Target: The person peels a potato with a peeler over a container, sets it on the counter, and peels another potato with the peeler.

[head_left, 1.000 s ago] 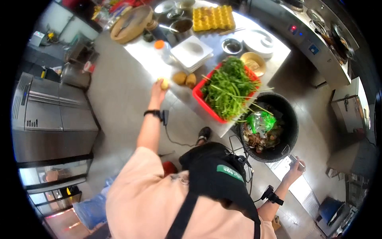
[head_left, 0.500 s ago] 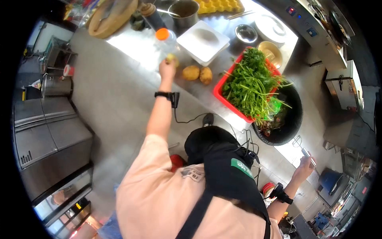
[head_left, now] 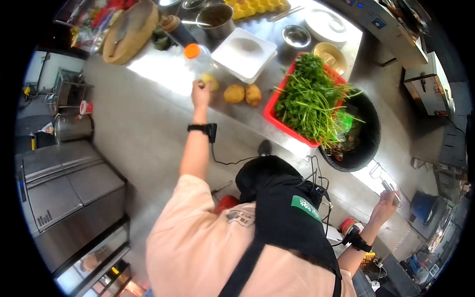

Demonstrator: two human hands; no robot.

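A: Anyone else got eyes on the left hand? Fingers are curled in close, just beside the peeled potato. Contact or a tiny gap, I honestly can't tell from here.

B: Same. A second ago it had that potato in its grip out at the table's edge. Now the potato's on the metal worktable, near the orange-capped bottle, with the fingertips off to one side of it.

A: And the right hand?

B: Fingers closed round a metal-handled tool, same as before, held out over the floor. It was right by the rim of the black tub earlier, now it's a bit further out.

A: What's around the potato?

B: Two unpeeled potatoes sitting side by side, same spot as before, with stacked white square plates just behind them. Next along is the red basket heaped with leafy greens, stems poking over the side.

A: Tub's more covered from this angle than it was, right?

B: Yeah, the greens overlap it more now. You can still spot some green plastic and scraps in there. Further back on the table there's a steel pot and a yellow egg tray.
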